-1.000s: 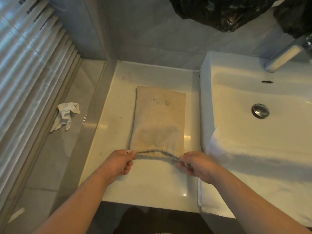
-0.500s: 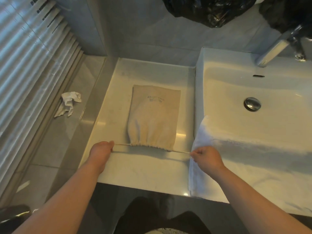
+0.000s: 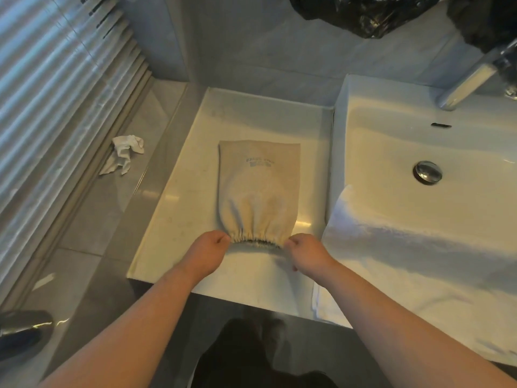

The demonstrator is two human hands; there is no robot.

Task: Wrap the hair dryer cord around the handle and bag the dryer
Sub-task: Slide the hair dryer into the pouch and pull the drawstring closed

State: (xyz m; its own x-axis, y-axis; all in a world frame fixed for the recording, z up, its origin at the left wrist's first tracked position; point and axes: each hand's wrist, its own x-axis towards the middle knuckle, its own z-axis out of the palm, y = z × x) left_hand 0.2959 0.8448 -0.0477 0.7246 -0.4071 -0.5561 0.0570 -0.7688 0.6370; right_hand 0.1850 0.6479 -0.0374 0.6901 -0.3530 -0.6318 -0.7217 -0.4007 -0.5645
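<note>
A beige cloth drawstring bag (image 3: 258, 189) lies flat on the white counter (image 3: 179, 214), its gathered mouth toward me. The bag bulges, and the hair dryer and its cord are hidden from view. My left hand (image 3: 208, 249) is closed at the left end of the puckered mouth. My right hand (image 3: 306, 252) is closed at the right end. Both fists pinch the bag's drawstring ends right against the mouth, and the string itself is barely visible.
A white sink basin (image 3: 414, 141) sits right of the counter, with a chrome faucet (image 3: 472, 77) and drain (image 3: 427, 172). A white towel (image 3: 397, 247) drapes over the basin's front edge. A crumpled tissue (image 3: 124, 154) lies on the grey ledge at left. Black plastic bags (image 3: 363, 12) hang above.
Half a second ago my hands were spread wide, pulling the drawstring taut to both sides. Now both have come back in to the bag's mouth, which stays cinched.
</note>
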